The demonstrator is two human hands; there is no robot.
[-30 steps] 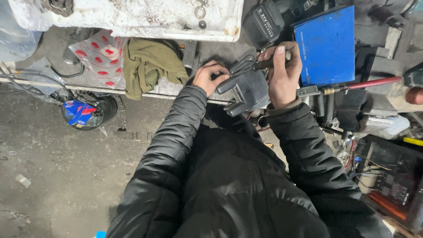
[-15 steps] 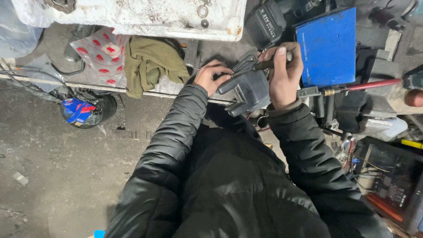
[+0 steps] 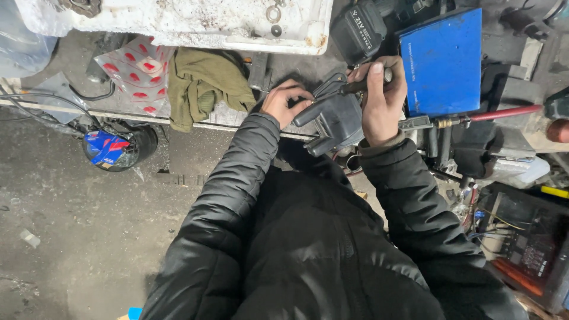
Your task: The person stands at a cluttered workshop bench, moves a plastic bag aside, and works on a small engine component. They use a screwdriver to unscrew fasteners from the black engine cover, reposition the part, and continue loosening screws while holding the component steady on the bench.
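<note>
Both hands (image 3: 379, 101) unmoved on grey housing (image 3: 338, 121), tool (image 3: 355, 87) inside.

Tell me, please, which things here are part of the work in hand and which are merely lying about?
In hand: left hand, right hand, dark grey part, dark-handled tool.

Lying about: olive cloth, blue case, red-patterned bag, red-handled tool.
</note>
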